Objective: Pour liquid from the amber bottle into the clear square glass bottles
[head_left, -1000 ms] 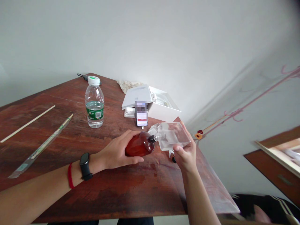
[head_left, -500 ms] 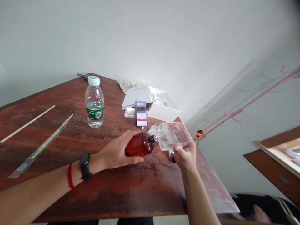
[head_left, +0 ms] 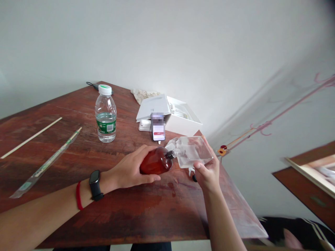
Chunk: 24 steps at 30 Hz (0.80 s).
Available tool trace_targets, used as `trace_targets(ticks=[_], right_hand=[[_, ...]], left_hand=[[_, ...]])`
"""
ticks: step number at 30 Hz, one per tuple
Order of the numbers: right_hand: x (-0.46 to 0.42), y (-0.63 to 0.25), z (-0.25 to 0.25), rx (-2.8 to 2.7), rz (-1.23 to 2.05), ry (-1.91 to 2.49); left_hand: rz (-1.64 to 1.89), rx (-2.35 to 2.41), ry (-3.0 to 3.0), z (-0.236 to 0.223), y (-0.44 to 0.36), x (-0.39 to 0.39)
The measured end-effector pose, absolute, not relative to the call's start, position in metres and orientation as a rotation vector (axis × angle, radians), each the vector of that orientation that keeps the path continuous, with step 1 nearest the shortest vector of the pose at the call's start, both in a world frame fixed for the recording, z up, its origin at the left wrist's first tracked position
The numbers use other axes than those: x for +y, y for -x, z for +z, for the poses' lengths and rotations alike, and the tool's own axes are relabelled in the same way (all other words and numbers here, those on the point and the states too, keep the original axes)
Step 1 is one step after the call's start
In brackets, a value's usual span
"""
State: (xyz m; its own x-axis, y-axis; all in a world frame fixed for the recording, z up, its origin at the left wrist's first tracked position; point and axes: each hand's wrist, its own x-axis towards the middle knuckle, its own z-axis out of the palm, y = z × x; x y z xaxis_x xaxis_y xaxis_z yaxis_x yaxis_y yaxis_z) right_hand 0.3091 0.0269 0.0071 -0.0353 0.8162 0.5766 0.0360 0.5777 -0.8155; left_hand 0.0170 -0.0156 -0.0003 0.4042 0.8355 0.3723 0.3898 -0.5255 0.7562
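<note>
My left hand [head_left: 138, 165] is wrapped round an amber bottle [head_left: 155, 161], which lies tilted on its side with its black neck [head_left: 170, 154] to the right. My right hand [head_left: 208, 170] grips a clear square bottle [head_left: 195, 151], also on its side, neck to the left. The two necks meet mouth to mouth; whether they press tightly I cannot tell. Behind the necks is another clear object [head_left: 172, 143], partly hidden. A white pump or spray head [head_left: 191, 171] with a black part lies below the clear bottle, close to my right thumb.
A water bottle [head_left: 105, 115] with a green label stands at the left on the wooden table [head_left: 125, 216]. A phone [head_left: 158, 130] leans against an open white box [head_left: 183, 120]. One bare chopstick [head_left: 31, 137] and a wrapped chopstick packet [head_left: 49, 160] lie far left.
</note>
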Motion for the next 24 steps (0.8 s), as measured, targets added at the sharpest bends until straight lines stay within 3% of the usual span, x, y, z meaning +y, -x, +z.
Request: trace_targets(ticks=[24], right_hand=[[0.0280,-0.3102,0.0052,-1.491,0.751,0.752]], left_hand=[[1.032,1.015,-2.102,-0.0027,-0.0165,-0.0141]])
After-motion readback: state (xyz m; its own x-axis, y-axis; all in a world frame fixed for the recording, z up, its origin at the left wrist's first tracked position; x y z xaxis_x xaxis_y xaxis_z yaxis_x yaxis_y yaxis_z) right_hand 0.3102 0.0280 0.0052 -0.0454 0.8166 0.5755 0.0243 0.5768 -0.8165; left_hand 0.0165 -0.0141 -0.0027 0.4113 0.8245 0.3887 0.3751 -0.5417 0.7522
